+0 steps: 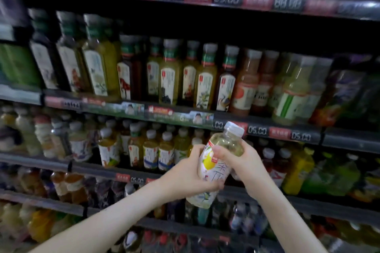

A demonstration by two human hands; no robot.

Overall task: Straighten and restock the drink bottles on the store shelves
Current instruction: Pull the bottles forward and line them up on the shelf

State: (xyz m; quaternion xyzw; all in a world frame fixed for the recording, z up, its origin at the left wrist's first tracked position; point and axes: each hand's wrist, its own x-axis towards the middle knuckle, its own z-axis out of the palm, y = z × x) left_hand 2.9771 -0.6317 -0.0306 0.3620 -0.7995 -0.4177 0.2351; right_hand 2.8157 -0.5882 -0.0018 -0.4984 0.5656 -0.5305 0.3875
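Observation:
Both hands hold one pale yellow drink bottle with a white cap and a white label showing a lemon. It tilts to the right in front of the shelves. My left hand wraps its lower half from the left. My right hand grips its upper body from the right. Behind it, a shelf row of small tea bottles stands upright with a dark gap just left of the held bottle's neck.
Above, a shelf edge with price tags carries taller tea bottles and orange-brown bottles. Red and yellow bottles stand to the right. Lower shelves hold more drinks. The picture is blurred at its edges.

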